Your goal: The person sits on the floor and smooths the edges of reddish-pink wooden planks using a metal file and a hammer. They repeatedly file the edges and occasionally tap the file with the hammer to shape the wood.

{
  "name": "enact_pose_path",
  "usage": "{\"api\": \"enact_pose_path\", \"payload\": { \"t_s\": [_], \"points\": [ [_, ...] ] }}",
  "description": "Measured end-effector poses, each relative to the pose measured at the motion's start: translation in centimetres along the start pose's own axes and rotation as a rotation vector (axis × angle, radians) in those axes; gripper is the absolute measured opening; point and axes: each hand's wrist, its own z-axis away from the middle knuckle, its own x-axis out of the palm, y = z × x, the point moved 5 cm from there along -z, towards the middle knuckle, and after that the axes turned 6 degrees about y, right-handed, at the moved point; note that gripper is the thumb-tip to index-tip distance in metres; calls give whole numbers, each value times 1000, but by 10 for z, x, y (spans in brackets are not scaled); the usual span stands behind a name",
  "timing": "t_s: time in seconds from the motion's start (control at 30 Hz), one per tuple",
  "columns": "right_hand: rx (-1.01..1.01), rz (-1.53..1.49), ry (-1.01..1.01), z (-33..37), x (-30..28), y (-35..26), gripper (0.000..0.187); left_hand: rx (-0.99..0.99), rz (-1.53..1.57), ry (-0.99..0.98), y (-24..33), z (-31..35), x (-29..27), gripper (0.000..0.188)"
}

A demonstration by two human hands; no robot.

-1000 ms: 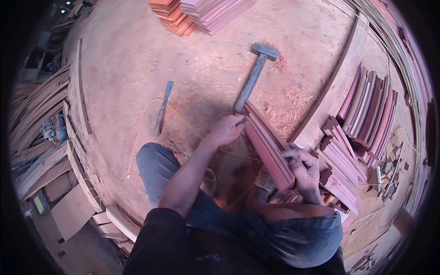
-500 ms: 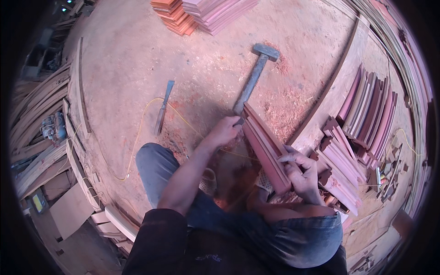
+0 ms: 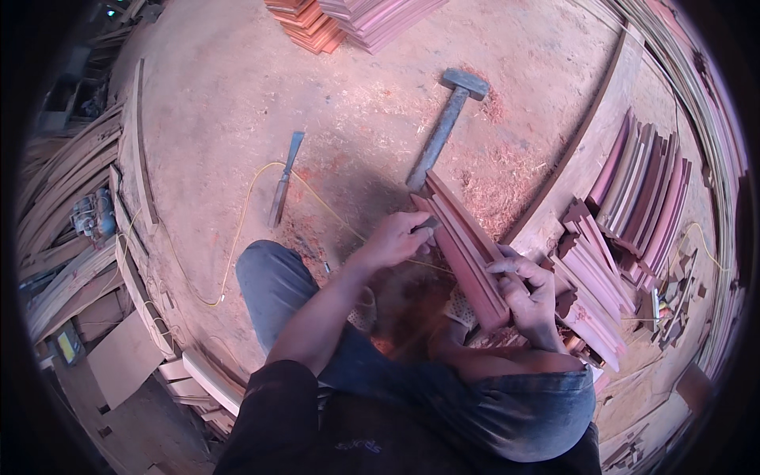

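Note:
A reddish wooden moulding (image 3: 473, 273) with long grooves lies slanted in front of me, its far end beside the hammer's handle. My right hand (image 3: 529, 293) grips it near its close end, thumb on top. Pinched in the fingers of my left hand (image 3: 398, 239) is a small dark flat piece (image 3: 428, 224), held against the moulding's left edge near the far end. Whether this piece is folded sandpaper or a small block cannot be made out.
A hammer (image 3: 442, 131) lies ahead on the dusty floor, with a chisel (image 3: 286, 180) to its left. A yellow cord (image 3: 244, 218) curves past the chisel. Cut mouldings (image 3: 590, 297) are piled at right, and stacked boards (image 3: 372, 24) stand at the far side.
My left hand has slid the small dark piece toward me along the moulding's left edge, away from the far end. My right hand keeps its grip.

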Motion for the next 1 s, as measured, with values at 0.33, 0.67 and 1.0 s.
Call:
{"api": "enact_pose_path", "payload": {
  "t_s": [0.33,0.67,1.0],
  "points": [
    [11,-27,42,4,-3,2,26,323,-284,338,-35,-42,-2,21],
    [63,-84,43,1,-3,3,26,112,72,64,15,3,-4,17],
    [-16,-63,48,0,-4,1,25,326,-231,300,14,-14,3,15]
  ]
}}
